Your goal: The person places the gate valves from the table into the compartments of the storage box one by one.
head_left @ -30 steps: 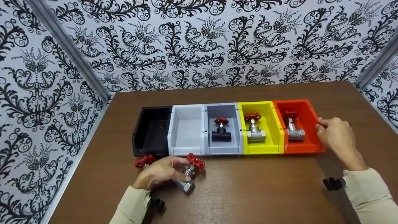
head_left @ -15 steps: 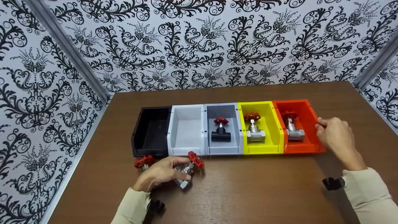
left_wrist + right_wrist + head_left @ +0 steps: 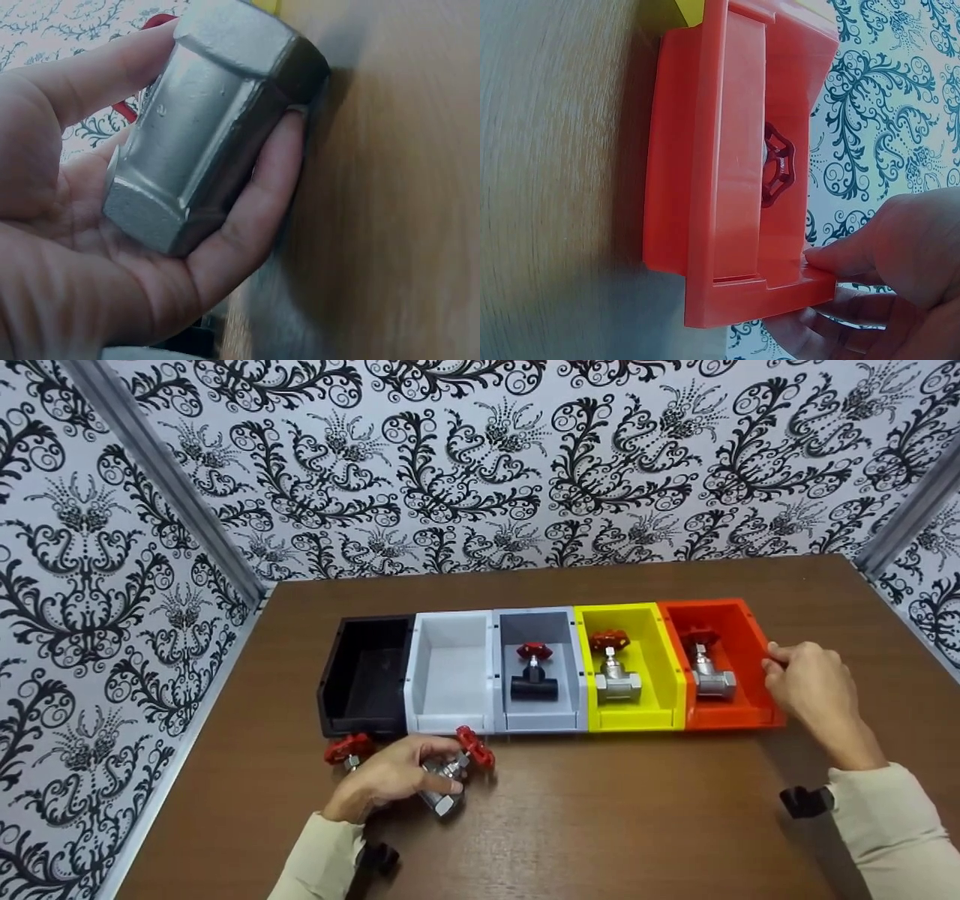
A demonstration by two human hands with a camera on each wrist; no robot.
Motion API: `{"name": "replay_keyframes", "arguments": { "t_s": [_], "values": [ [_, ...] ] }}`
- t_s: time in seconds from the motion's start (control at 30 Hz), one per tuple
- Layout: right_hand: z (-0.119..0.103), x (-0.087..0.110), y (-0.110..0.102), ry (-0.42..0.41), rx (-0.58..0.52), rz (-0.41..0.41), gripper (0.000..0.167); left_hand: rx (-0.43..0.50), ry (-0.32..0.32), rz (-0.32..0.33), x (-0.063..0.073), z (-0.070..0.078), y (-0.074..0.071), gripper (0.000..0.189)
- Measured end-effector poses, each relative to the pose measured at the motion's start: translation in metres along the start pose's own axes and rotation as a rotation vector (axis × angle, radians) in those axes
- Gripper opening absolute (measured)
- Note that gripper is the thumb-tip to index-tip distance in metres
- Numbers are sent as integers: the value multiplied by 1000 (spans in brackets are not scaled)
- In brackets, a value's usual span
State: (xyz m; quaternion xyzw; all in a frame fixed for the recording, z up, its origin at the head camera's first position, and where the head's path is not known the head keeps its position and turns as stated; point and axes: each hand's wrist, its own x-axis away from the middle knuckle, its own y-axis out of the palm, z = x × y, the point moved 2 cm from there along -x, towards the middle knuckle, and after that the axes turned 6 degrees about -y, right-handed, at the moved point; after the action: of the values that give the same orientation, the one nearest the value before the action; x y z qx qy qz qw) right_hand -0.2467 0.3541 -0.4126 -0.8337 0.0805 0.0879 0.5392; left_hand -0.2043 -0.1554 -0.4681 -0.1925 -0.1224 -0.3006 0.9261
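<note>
My left hand (image 3: 394, 772) grips a silver metal valve (image 3: 444, 804) with a red handwheel, just above or on the table in front of the white bin. In the left wrist view, fingers and thumb wrap round the hex-ended valve body (image 3: 202, 127). Another valve with a red handwheel (image 3: 349, 748) sits by the black bin, partly hidden behind this hand. At the far right, my right hand (image 3: 814, 686) pinches the side rim of the red bin (image 3: 739, 718). Inside that bin lies a silver valve (image 3: 711, 681); only its handwheel (image 3: 778, 166) shows clearly in the right wrist view.
The bins stand side by side on the brown table (image 3: 600, 825). Black (image 3: 375, 675) and white (image 3: 454, 679) bins hold nothing visible. A dark-bodied valve (image 3: 534, 687) lies in the grey bin, a silver one (image 3: 618, 684) in the yellow bin. Patterned walls (image 3: 487, 472) enclose the table.
The valve in my left hand has tilted slightly, its lower end shifting a little left and up. My right hand stays at the red bin's rim.
</note>
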Motion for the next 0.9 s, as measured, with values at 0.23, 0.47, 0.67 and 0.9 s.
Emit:
{"name": "replay_keyframes", "arguments": {
  "t_s": [0.23, 0.47, 0.67, 0.9],
  "values": [
    [0, 0, 1, 13, 18, 17, 37, 19, 41, 13, 0, 0, 2, 33],
    [-1, -2, 0, 32, 22, -17, 38, 57, 14, 24, 2, 0, 2, 35],
    [-1, -2, -1, 31, 16, -26, 39, 59, 0, 66, 3, 1, 1, 39],
    [0, -1, -1, 33, 27, -35, 39, 68, 13, 82, 2, 0, 2, 41]
  ]
}}
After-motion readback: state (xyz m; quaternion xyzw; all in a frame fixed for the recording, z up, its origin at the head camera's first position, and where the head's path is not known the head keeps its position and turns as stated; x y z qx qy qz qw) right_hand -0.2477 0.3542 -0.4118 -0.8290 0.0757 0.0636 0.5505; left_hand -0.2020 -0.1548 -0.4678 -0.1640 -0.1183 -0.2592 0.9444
